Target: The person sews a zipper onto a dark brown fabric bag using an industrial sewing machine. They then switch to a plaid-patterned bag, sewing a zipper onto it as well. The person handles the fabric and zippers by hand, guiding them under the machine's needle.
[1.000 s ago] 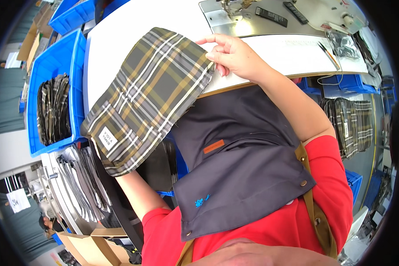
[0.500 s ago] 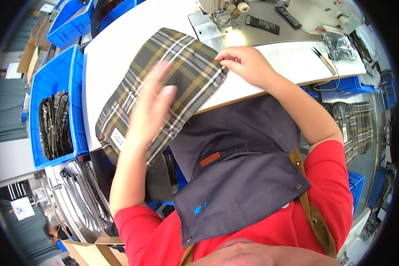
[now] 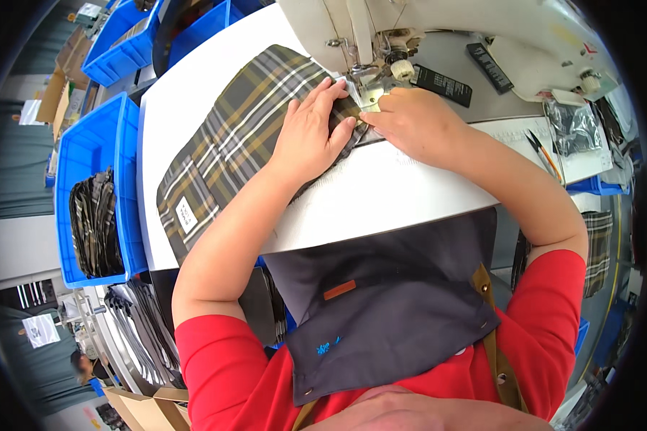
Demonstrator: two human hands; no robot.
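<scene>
Olive plaid fabric (image 3: 241,129), centre-left: your spread left hand (image 3: 309,136) is apparently steadying it, right hand (image 3: 418,128) pinching its edge.

One head-worn fisheye view, near, downward over apron (image 3: 402,330) and white tabletop (image 3: 331,212)

Matt cloth, glossy plast. & mtl.
Plaid (image 3: 230,136): matt woven cloth; apron (image 3: 395,345): smooth matt cloth; bin (image 3: 93,144): smooth plast.; bag (image 3: 576,129): clear glossy plast.; plate (image 3: 371,98): shiny mtl.
</scene>
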